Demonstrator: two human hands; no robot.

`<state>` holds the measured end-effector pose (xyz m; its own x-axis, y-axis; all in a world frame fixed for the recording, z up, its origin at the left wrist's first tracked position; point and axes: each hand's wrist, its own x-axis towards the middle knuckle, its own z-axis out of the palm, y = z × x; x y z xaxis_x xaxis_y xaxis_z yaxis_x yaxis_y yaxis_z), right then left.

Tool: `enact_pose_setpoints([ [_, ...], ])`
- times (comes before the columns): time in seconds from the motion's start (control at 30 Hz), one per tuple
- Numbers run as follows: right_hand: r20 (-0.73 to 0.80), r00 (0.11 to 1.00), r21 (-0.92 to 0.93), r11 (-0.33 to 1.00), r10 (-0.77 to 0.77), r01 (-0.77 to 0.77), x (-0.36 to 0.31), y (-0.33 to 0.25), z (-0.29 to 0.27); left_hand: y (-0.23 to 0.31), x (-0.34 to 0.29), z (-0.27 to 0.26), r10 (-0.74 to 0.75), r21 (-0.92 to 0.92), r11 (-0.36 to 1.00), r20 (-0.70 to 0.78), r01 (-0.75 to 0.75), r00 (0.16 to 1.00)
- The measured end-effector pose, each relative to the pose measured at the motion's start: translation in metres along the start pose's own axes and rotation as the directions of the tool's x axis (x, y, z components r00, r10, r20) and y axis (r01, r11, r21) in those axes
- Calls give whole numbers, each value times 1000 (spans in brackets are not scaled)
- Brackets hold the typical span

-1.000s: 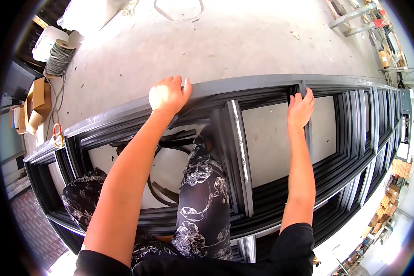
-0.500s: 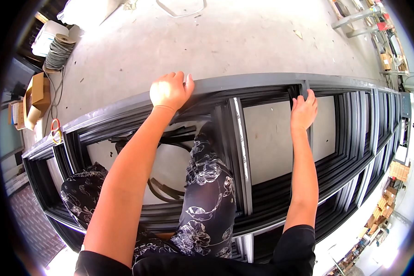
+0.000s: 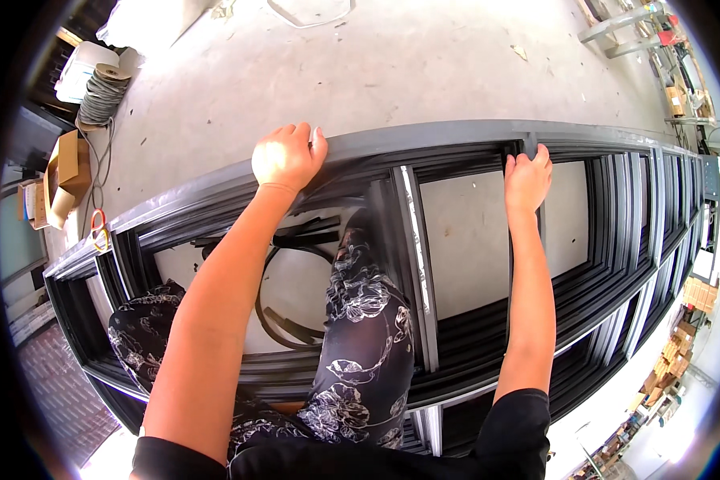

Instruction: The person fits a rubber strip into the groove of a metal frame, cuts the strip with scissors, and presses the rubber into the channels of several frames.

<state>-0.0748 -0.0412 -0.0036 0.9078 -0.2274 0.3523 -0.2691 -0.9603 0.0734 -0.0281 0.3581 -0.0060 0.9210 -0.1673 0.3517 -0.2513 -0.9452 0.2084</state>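
A stack of dark grey metal frames (image 3: pixel 424 138), with long rails and several crossbars, lies across in front of me. My left hand (image 3: pixel 286 158) is closed over the far rail of the top frame, left of the middle. Further right, my right hand (image 3: pixel 528 182) is closed around a crossbar (image 3: pixel 530 144) where it meets the far rail. A thin dark edge runs down beside that wrist; whether it is a loose strip or part of the frame, I cannot tell. Black bands (image 3: pixel 284 332) lie curved on the floor, seen through the left opening.
My legs in patterned black trousers (image 3: pixel 360 352) stand inside the frame openings. Scissors with red and yellow handles (image 3: pixel 98 228) rest on the frame's left end. Beyond are a cable spool (image 3: pixel 104 92) and a cardboard box (image 3: pixel 68 172). Racks (image 3: pixel 676 100) line the far right.
My left hand has shifted slightly left along the far rail. The right hand stays at the crossbar, its fingers a little further up. The whole view has moved slightly.
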Motion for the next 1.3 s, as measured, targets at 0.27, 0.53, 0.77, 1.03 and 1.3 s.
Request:
enact_pose_setpoints([
  [0.27,218,969,-25,993,117,-115,8,2,3,1,0,0,2,-10,1000,-7,-3,1000],
  [0.53,35,941,-42,940,-337,339,-46,6,-17,2,1,2,16,-1,1000,-10,-16,1000],
  [0.77,40,961,56,961,-275,272,-39,2,-21,-3,-1,2,-3,12,1000,4,3,1000],
  [1.03,265,964,-134,991,12,25,-68,-1,-36,-4,-3,0,7,19,1000,2,-7,1000],
  [1.3,212,967,-142,974,-142,174,-17,16,-7,-5,-3,-1,-31,17,999,14,31,999],
])
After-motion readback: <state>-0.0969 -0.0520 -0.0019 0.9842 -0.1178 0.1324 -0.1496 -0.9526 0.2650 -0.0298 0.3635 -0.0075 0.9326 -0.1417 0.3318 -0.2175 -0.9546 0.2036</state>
